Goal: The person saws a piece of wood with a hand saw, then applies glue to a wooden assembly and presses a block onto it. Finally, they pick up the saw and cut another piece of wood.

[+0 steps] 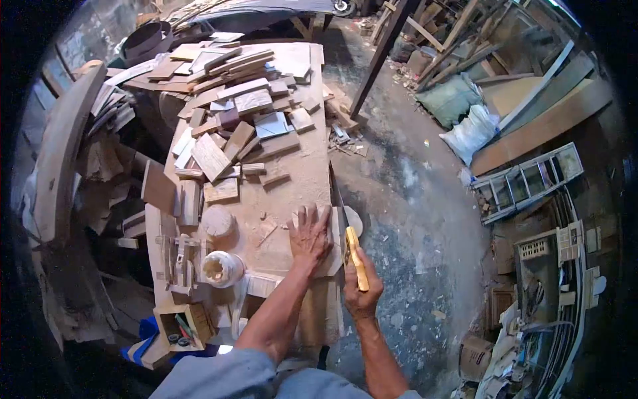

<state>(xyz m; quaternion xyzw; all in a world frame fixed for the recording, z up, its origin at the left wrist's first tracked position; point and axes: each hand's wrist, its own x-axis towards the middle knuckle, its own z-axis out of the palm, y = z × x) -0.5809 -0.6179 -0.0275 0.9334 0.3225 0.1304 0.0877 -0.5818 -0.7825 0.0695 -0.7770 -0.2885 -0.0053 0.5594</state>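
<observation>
My left hand (310,234) lies flat, fingers spread, on a flat wooden piece (332,256) at the right edge of the dusty workbench (299,176). My right hand (362,287) grips the yellow handle of a handsaw (356,256). Its thin blade (336,196) runs away from me along the bench's right edge, beside the piece under my left hand.
A heap of wood offcuts (229,110) covers the far half of the bench. A round wooden block (218,222) and a white container (222,268) stand to the left. Sacks (458,110), planks and a ladder-like frame (525,179) lie on the floor at the right.
</observation>
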